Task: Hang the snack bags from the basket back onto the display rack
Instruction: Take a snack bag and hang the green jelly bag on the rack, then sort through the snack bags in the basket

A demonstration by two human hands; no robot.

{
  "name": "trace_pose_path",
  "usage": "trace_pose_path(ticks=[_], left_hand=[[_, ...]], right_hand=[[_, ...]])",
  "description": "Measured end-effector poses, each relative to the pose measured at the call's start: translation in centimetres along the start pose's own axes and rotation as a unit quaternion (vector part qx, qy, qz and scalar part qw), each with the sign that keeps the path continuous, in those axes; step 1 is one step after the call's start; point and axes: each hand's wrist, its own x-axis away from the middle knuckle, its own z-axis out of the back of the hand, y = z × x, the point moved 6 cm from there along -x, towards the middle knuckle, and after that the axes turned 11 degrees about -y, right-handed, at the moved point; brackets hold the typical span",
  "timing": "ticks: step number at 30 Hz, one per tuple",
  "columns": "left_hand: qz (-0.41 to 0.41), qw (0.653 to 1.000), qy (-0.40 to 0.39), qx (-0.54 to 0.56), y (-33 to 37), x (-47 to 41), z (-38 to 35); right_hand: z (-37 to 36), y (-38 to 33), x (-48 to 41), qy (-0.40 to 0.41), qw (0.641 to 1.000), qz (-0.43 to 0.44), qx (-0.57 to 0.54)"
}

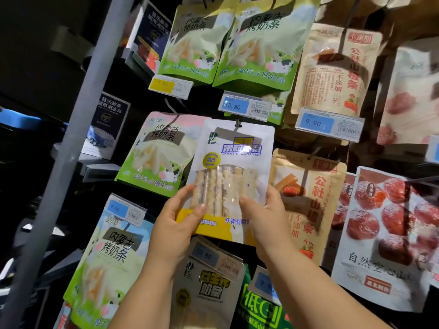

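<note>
At centre of view, held up against the black display rack (206, 100): a white-and-yellow plastic snack bag (237, 148) with blue lettering and a clear window onto pale speckled sticks. Upright, tipped a little clockwise, top hang hole right at the tip of a dark metal peg (237, 125); threaded on or only touching, cannot tell.

Grasped low on both sides. Left grip (177, 224) at 7 o'clock of the bag, clenched on the lower left edge, thumb laid across the front beside the window, fingers wrapped round the edge. Right grip (266, 222) at 5 o'clock, clenched on the lower right edge in the same way, thumb on the front, fingers round the side.

At 9 o'clock of the bag, just beside it and partly behind its left edge, a green-and-white pouch with cartoon cows (156, 153). At 12 o'clock, a blue price tag marked 13.80 (244, 106), and higher still a larger green-and-white cow pouch (261, 43). At 3 o'clock, just beside the right grip, a beige pouch with red characters (313, 198); farther out at 4 o'clock, a white pouch printed with red dried fruit (380, 233). At 6 o'clock, under the bag's bottom edge, a second blue 13.80 tag (217, 257) above a white pouch with yellow block lettering (206, 293). Well apart at 9 o'clock, a grey metal pole (78, 138) slanting up through the view.
</note>
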Motion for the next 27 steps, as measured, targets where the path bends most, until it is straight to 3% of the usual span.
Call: trace_pose_path(ticks=[3,9,27], left_hand=[[0.009,0.999,0.017,-0.041,-0.1,0.1,0.0],[0.036,0.971,0.048,-0.230,-1.1,0.0,-0.3],[0.096,0.930,0.071,-0.346,-2.6,0.8,-1.0]], right_hand=[[-0.1,0.4,-0.5,0.002,1.000,-0.020,0.007],[-0.6,1.8,-1.3,0.021,0.998,-0.047,0.035],[0.1,3.5,-0.3,-0.003,0.989,-0.070,0.132]])
